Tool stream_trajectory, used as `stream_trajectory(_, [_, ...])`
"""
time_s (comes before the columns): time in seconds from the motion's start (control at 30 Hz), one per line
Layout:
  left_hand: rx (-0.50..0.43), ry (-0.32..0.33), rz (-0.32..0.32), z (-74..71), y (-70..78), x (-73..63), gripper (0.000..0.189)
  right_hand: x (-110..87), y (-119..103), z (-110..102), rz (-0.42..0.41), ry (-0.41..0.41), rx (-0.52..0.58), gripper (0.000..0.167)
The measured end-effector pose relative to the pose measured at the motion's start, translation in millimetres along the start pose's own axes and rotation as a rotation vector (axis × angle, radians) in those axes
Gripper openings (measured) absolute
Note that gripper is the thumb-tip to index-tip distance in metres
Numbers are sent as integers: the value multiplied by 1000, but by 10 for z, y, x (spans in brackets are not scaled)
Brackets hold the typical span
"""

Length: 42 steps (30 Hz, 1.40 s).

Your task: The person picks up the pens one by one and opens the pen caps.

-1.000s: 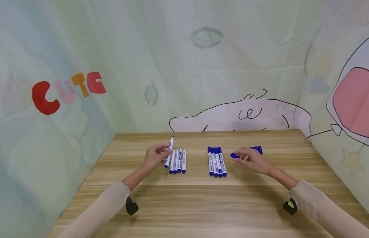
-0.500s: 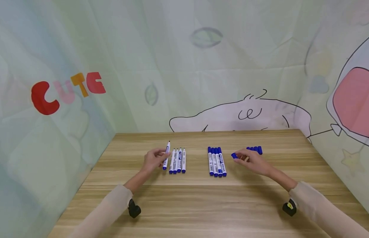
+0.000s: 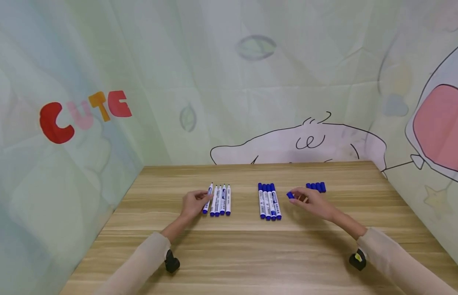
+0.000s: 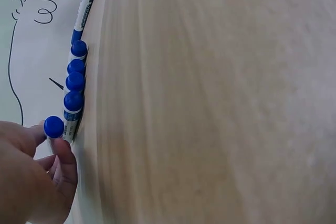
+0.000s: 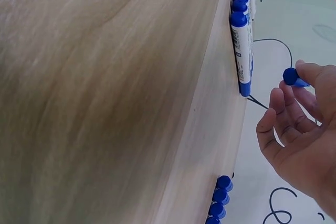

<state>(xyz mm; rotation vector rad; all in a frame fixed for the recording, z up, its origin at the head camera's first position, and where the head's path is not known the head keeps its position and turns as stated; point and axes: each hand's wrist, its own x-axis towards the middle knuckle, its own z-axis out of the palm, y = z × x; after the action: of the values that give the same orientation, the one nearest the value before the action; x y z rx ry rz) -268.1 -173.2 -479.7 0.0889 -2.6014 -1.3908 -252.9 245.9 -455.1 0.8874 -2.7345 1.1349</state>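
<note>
My left hand [image 3: 193, 203] pinches an uncapped white marker [image 3: 208, 199] with a blue end, at the left side of a row of several uncapped markers [image 3: 218, 203]. In the left wrist view, the held marker's blue end [image 4: 53, 127] shows between thumb and finger, close beside the row. My right hand [image 3: 313, 201] pinches a small blue marker cap [image 3: 290, 195] between thumb and index finger, raised above the table. The right wrist view shows that cap [image 5: 291, 76] at the fingertips, the other fingers loosely bent.
Several capped blue markers [image 3: 269, 201] lie side by side mid-table, between the hands. Behind the right hand sits a row of several loose blue caps [image 3: 315, 187]. The wooden table [image 3: 251, 262] ends at a printed cloth backdrop [image 3: 229, 102].
My left hand has lowered the uncapped marker from above the row to its left side. The right hand stays nearly in place with the cap.
</note>
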Motion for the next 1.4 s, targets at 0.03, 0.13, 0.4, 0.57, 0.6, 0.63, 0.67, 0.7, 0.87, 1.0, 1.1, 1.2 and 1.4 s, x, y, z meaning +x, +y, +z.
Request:
stream_trajectory(0.03, [17, -1, 10, 4, -3, -1, 35, -1, 2, 3, -1, -1, 2, 27])
stream_trajectory(0.13, [56, -8, 25, 7, -9, 1, 35, -4, 3, 8, -2, -3, 3, 26])
stream_trajectory(0.4, [145, -32, 63, 8, -10, 4, 32, -24, 12, 17, -7, -6, 13, 25])
stream_trajectory(0.57, [191, -42, 75, 7, -2, 13, 31, -35, 3, 19, -3, -9, 8, 25])
stream_trajectory(0.6, [198, -45, 72, 7, -2, 14, 31, -38, 5, 20, -2, -10, 5, 25])
stream_trajectory(0.63, [205, -46, 70, 7, 0, 16, 31, -42, 3, 22, 2, -8, 2, 25])
stream_trajectory(0.67, [210, -47, 68, 7, 2, 16, 31, -46, 3, 23, 3, -8, -1, 25])
stream_trajectory(0.7, [218, -48, 71, 6, 2, 16, 31, -49, 4, 25, 4, -9, -3, 25])
stream_trajectory(0.87, [255, -45, 92, 15, 12, 12, 29, -63, -2, 26, 10, -13, -1, 25])
stream_trajectory(1.0, [262, -49, 92, 23, 24, 13, 29, -63, 0, 21, 6, -16, 0, 26])
stream_trajectory(1.1, [263, -50, 88, 26, 24, 18, 29, -63, 13, 18, 5, -19, 0, 25])
stream_trajectory(1.2, [263, -48, 89, 22, 27, 22, 29, -66, 25, 15, 7, -21, 3, 24])
stream_trajectory(1.4, [264, -53, 85, 14, 49, 14, 30, -72, 30, 6, 13, -27, 4, 24])
